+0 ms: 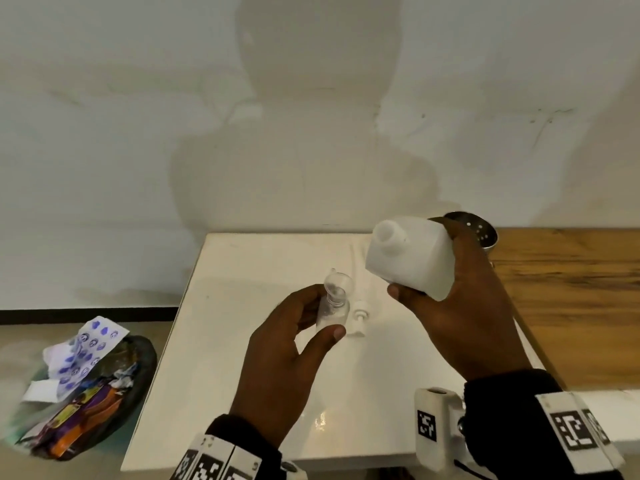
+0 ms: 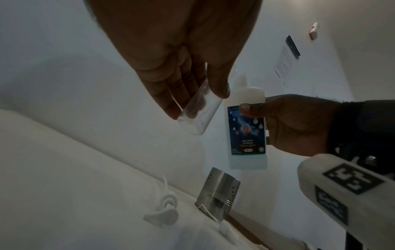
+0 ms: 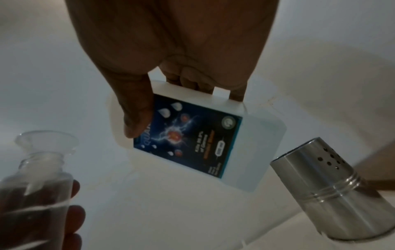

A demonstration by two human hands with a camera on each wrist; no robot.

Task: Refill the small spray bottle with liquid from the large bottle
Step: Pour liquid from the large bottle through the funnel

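Observation:
My left hand [image 1: 311, 323] grips the small clear spray bottle [image 1: 332, 311] above the white table [image 1: 242, 393], thumb on its front, fingers behind. A small clear funnel [image 1: 337, 284] sits in its open neck; in the right wrist view the funnel [image 3: 47, 140] tops the bottle [image 3: 36, 191], which holds some liquid. My right hand [image 1: 450, 299] holds the large white bottle [image 1: 412, 256] by its body, uncapped neck [image 1: 389, 233] tilted up and left, to the right of and above the funnel. Its blue label [image 3: 188, 135] faces the wrist cameras. The left wrist view shows the small bottle [image 2: 196, 116] and large bottle [image 2: 248, 135] apart.
The white spray pump head [image 1: 360, 315] lies on the table just right of the small bottle. A perforated steel cup [image 1: 479, 230] stands behind my right hand, by the wooden counter [image 1: 571, 289]. A bin of wrappers [image 1: 86, 393] sits on the floor at left.

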